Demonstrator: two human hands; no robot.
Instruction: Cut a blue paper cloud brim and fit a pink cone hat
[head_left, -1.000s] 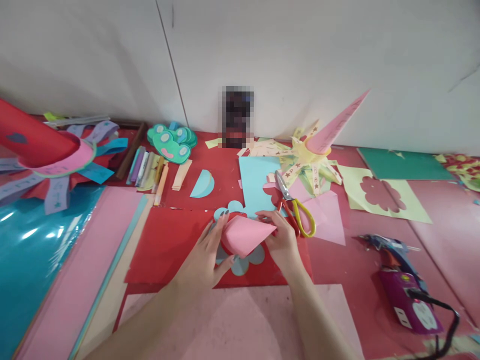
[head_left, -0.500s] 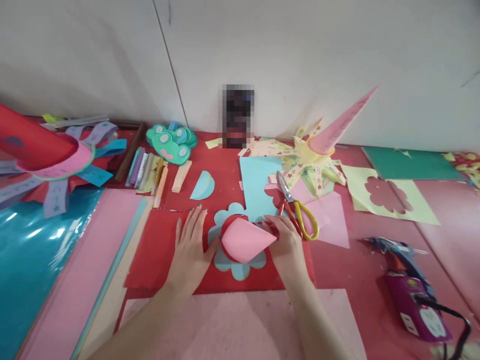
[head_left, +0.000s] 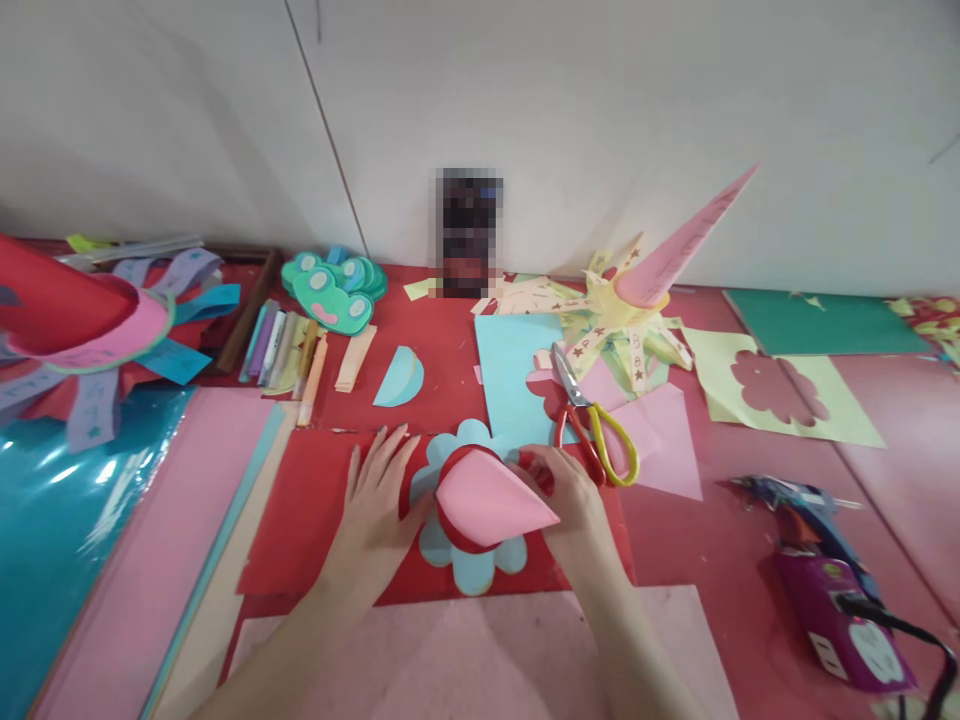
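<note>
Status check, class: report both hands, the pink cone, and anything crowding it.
Left hand flat on red sheet. Right hand grips pink cone, over blue flower cutout. Scissors close by right.

the pink paper cone [head_left: 491, 503] is lying tipped on its side, wide mouth facing left and the point aiming right and a bit toward the viewer. it's pink outside with a red lining showing as a thin rim around the mouth. it's sitting on top of a light blue flower cutout [head_left: 469, 560], scalloped petals peeking out above and below it, and that flower is lying flat on a red sheet [head_left: 315, 520].
</note>
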